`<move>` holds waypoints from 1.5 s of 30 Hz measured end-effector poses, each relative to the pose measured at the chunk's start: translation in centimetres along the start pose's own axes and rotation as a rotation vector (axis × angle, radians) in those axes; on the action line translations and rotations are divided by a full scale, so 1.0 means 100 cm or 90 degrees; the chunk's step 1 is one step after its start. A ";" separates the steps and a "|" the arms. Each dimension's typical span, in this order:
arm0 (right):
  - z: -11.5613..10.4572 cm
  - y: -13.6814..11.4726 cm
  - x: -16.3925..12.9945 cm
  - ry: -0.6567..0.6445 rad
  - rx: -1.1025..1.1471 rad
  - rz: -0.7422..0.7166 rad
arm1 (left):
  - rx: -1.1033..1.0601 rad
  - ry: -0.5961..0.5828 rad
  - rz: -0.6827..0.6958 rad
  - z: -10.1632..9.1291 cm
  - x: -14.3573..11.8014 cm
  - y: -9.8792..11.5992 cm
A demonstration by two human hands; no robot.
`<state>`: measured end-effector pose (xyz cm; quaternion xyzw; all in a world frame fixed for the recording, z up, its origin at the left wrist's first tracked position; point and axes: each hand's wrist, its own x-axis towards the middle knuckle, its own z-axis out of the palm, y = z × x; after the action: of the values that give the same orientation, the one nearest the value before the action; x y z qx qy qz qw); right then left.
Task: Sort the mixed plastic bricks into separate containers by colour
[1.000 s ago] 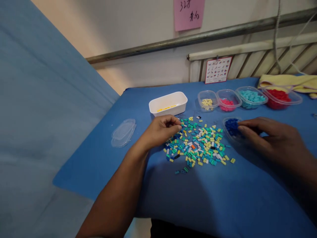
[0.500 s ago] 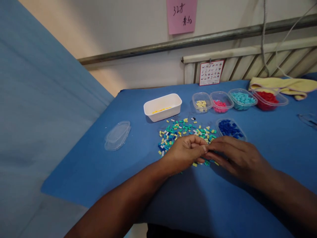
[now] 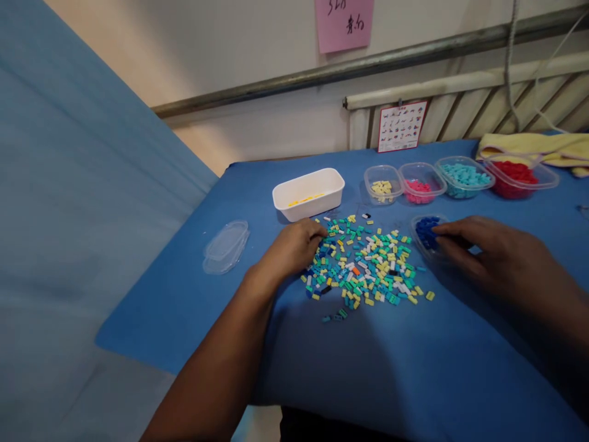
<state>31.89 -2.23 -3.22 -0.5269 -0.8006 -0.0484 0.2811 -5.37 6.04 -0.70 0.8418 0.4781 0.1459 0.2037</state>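
Observation:
Small toy building bricks (image 3: pixel 380 270) lie in a loose pile on the blue table cover: yellow, green, white, teal, a few black and an orange one. At the pile's left edge my left hand (image 3: pixel 294 248) rests with curled fingers pressed down among the bricks; what the fingertips hold is hidden. Over a small clear tub (image 3: pixel 415 240) of dark blue bricks (image 3: pixel 426 229) is my right hand (image 3: pixel 501 261). Its thumb and forefinger come together at the bricks there, and whatever is between them is too small to make out.
Behind the pile stands a white box (image 3: pixel 331 199) with some yellow pieces inside. Clear tubs of pale yellow (image 3: pixel 381 189), pink (image 3: pixel 418 189), turquoise (image 3: pixel 464 175) and red bricks (image 3: pixel 515 174) line the back right, near a yellow cloth (image 3: pixel 538 149). Clear lids (image 3: pixel 225 247) lie at left.
My hands, together over the pile before, have parted. The left moved to the pile's left edge, the right to the dark blue tub. The view has shifted slightly.

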 end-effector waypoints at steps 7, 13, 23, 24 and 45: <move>0.014 0.023 -0.013 -0.102 -0.029 -0.011 | 0.074 0.041 0.032 0.003 0.001 -0.008; 0.016 0.025 -0.014 -0.079 -0.044 0.016 | 0.137 -0.047 0.022 -0.005 -0.004 -0.002; 0.023 0.036 -0.019 -0.085 -0.034 -0.018 | 0.242 -0.103 0.056 -0.012 -0.008 0.001; 0.023 0.035 -0.019 -0.082 -0.036 -0.016 | 0.241 -0.107 0.071 -0.012 -0.008 0.001; 0.022 0.069 -0.005 0.019 0.024 0.430 | 0.193 -0.170 0.112 -0.014 -0.013 0.015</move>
<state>37.18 1.23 -6.80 -0.7567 -0.5772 0.0546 0.3021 -5.52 4.53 1.22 0.9132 0.3878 -0.0236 0.1227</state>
